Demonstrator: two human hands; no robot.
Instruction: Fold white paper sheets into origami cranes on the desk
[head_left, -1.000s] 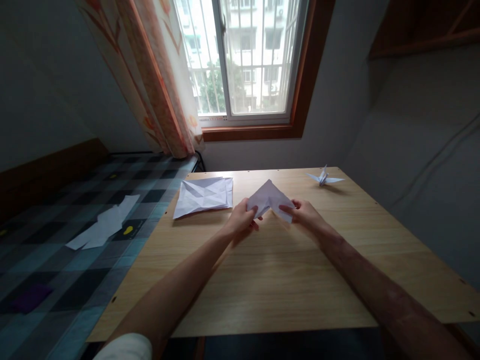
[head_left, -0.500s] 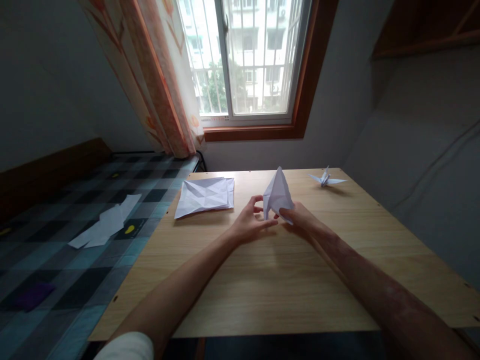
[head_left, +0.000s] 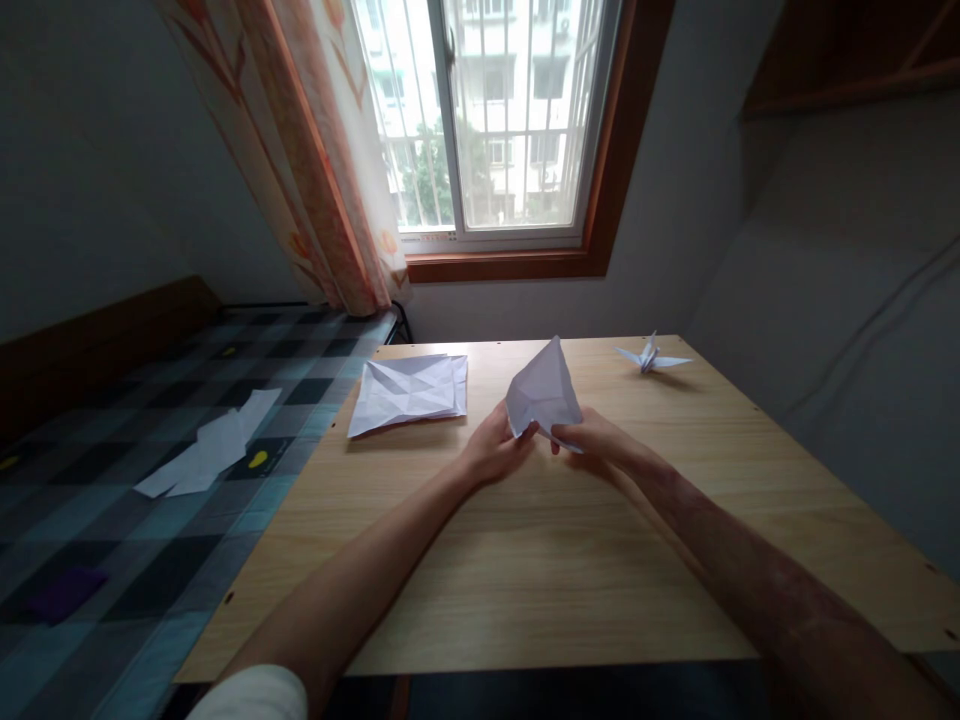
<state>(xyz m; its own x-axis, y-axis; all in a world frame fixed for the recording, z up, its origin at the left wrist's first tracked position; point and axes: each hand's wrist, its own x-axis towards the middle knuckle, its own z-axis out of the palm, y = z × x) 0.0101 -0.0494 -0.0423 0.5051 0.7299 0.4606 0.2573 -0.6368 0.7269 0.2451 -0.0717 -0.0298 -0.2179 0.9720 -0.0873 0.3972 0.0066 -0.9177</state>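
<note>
A partly folded sheet of white paper [head_left: 546,385] is held above the table, its pointed tip upward and its lower part spread between my hands. My left hand [head_left: 496,442] grips the lower left corner, with the thumb in front and the other fingers mostly hidden behind the paper. On the lower right edge, my right hand [head_left: 596,436] pinches the paper between thumb and fingers. A finished paper crane [head_left: 651,357] stands at the back right of the table. To the left of my hands lies a stack of creased white paper sheets [head_left: 411,392].
The wooden table [head_left: 525,560] reaches toward the wall below a barred window [head_left: 517,120]. On the left is a bed [head_left: 150,550] with a checked cover, white paper strips [head_left: 214,445] and a purple item [head_left: 66,594]. A curtain [head_left: 307,150] hangs beside the window.
My left hand, with fingers spread beside the paper before, has closed on its left corner. The paper's lower left part has opened out to the left. My right hand keeps its hold.
</note>
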